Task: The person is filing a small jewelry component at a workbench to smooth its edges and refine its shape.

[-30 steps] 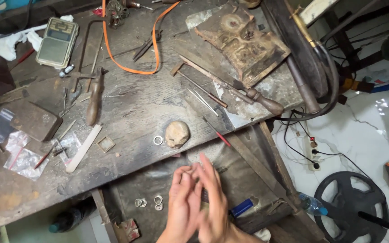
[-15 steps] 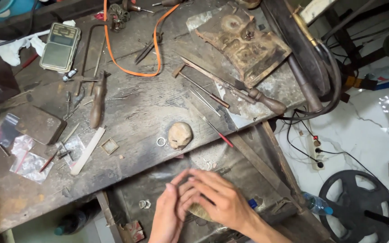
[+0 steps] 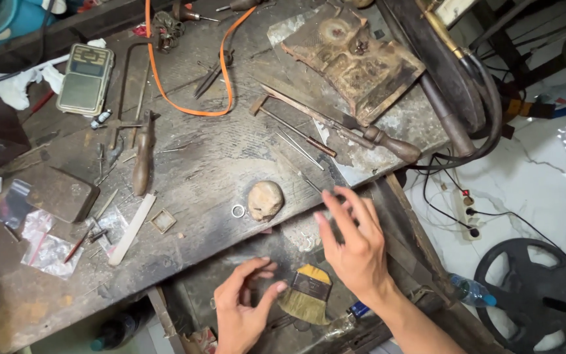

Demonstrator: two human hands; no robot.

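Our right hand (image 3: 360, 252) hovers with fingers spread and empty above the scarred, grimy wooden surface (image 3: 217, 164). Our left hand (image 3: 240, 311) curls loosely, fingers apart — gripping nothing — just beside a flat bristle brush (image 3: 306, 298) in the open drawer. Nearby on the surface lie a rounded stone-like lump (image 3: 264, 200) and a small metal ring (image 3: 238, 210).

I see a flat paintbrush (image 3: 306, 298) with pale yellow bristles and a dark ferrule | lying flat in the open drawer below the bench's near edge | bristles splayed toward the near-left, ferrule pointing far-right | between my two hands, just beside the left fingertips, untouched as far as I can tell
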